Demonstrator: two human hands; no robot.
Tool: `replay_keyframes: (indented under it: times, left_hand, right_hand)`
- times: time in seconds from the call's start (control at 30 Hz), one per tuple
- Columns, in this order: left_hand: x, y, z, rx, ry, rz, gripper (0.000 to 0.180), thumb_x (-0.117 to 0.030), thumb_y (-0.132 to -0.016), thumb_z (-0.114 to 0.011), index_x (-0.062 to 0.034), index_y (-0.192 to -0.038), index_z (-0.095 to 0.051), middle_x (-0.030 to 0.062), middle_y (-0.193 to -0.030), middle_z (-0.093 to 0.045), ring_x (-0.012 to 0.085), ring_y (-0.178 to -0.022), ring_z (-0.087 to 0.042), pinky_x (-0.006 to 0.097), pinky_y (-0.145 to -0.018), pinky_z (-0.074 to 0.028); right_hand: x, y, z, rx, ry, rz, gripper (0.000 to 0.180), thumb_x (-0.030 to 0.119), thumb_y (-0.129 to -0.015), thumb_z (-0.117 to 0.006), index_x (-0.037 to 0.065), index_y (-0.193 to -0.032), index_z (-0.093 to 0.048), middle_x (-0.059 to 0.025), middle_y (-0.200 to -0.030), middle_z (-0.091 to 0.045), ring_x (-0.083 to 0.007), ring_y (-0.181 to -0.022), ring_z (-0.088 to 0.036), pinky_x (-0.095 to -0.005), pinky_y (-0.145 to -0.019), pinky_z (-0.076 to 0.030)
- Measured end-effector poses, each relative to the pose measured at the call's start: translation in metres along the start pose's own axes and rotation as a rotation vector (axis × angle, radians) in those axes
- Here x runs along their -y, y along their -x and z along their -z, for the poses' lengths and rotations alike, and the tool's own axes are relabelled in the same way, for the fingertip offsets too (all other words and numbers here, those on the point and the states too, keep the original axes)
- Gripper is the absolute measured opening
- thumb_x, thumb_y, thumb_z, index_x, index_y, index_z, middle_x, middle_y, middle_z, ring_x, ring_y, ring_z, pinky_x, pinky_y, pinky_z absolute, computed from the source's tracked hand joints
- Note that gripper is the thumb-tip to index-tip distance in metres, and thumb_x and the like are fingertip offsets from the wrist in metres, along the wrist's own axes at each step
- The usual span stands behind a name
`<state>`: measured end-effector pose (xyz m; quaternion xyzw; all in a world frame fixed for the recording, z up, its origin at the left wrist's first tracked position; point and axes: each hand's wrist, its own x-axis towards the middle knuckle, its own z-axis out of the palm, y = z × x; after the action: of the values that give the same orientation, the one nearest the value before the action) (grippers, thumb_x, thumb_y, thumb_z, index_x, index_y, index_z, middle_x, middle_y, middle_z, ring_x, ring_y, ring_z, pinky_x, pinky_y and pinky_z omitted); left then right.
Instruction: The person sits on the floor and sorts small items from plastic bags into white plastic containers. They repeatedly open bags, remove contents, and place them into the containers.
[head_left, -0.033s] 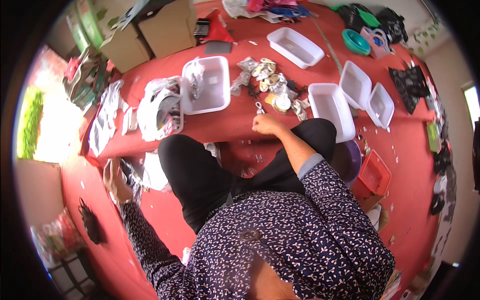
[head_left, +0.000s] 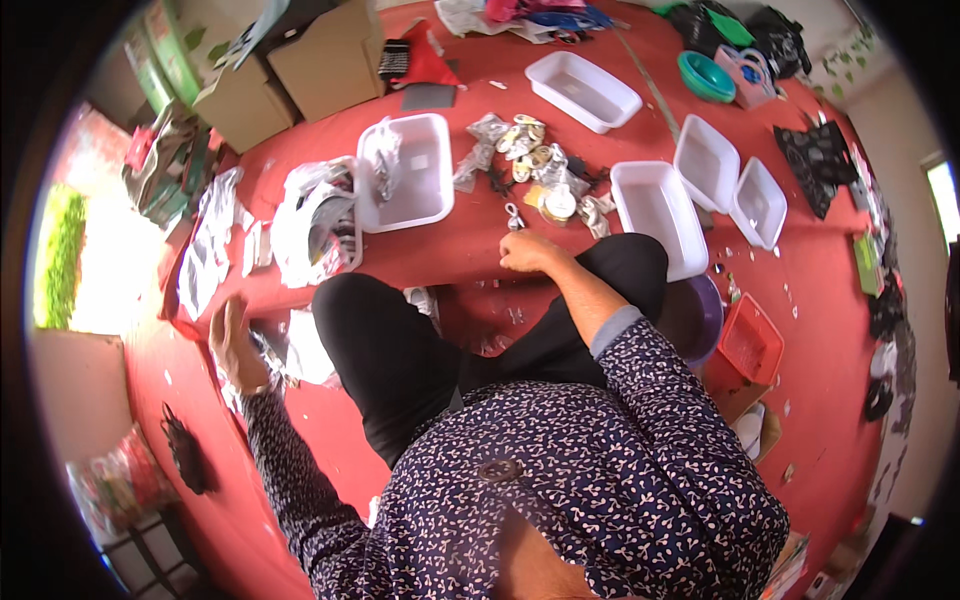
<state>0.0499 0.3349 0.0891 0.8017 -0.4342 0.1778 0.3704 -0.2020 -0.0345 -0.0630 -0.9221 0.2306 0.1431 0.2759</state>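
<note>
Loosely, the left hand (head_left: 236,350) extends its fingers beside a red cloth-covered table (head_left: 470,240); the right hand (head_left: 528,252) curls its own, contents unclear. Just beyond lies a small white looped item (head_left: 515,217), near a jumbled silver-and-yellow pile (head_left: 565,180).

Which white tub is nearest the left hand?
The leftmost white tub, heaped with plastic bags; the other white tubs stand farther from the left hand, and none is heaped.
</note>
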Motion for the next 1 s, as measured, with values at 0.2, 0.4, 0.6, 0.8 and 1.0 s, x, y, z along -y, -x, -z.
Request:
replay_keyframes:
  times: [0.2,0.4,0.6,0.8,1.0]
  left_hand:
    - [-0.139,-0.090,-0.142,0.237,0.831,0.323,0.018,-0.012,-0.082,-0.047,0.0028,-0.081,-0.058,0.0061,-0.072,-0.058,0.0132,-0.073,-0.053,0.024,-0.068,-0.040]
    - [-0.140,-0.069,-0.273,0.654,0.876,0.508,0.021,-0.014,-0.084,-0.048,0.0007,-0.070,-0.055,0.0070,-0.068,-0.061,0.0102,-0.059,-0.055,0.022,-0.055,-0.044]
    - [-0.149,-0.066,-0.334,1.243,0.415,0.260,0.031,-0.029,-0.082,-0.049,-0.0012,-0.075,-0.058,0.0111,-0.073,-0.062,0.0204,-0.064,-0.060,0.032,-0.060,-0.047]
    - [-0.150,-0.049,-0.340,1.220,-0.154,-0.302,0.017,-0.018,-0.076,-0.049,-0.0066,-0.083,-0.059,0.0129,-0.086,-0.060,0.0285,-0.081,-0.059,0.038,-0.067,-0.047]
    - [-0.138,-0.037,-0.332,1.168,-0.062,-0.566,0.015,-0.013,-0.073,-0.050,-0.0063,-0.080,-0.060,0.0136,-0.085,-0.060,0.0278,-0.078,-0.060,0.037,-0.063,-0.048]
  right_hand:
    - [0.020,0.020,0.005,0.058,0.282,0.087,0.020,0.009,-0.061,-0.061,0.004,-0.080,-0.064,-0.0113,-0.085,-0.063,-0.0266,-0.083,-0.060,-0.0379,-0.065,-0.049]
    - [0.038,0.020,0.015,-0.063,0.215,0.097,0.014,0.015,-0.065,-0.058,0.003,-0.072,-0.062,-0.0146,-0.074,-0.061,-0.0303,-0.072,-0.060,-0.0399,-0.060,-0.048]
    - [0.011,0.012,0.020,0.152,0.252,0.058,0.017,0.017,-0.068,-0.058,0.006,-0.080,-0.063,-0.0132,-0.078,-0.062,-0.0290,-0.080,-0.059,-0.0401,-0.065,-0.047]
    - [-0.057,0.004,0.051,-0.143,0.025,-0.534,0.020,0.012,-0.070,-0.052,-0.001,-0.082,-0.061,-0.0207,-0.084,-0.060,-0.0321,-0.080,-0.060,-0.0424,-0.068,-0.047]
    - [-0.140,-0.002,0.067,-0.366,0.133,-0.865,0.020,0.013,-0.076,-0.050,0.005,-0.093,-0.057,-0.0170,-0.096,-0.058,-0.0305,-0.087,-0.059,-0.0398,-0.074,-0.047]
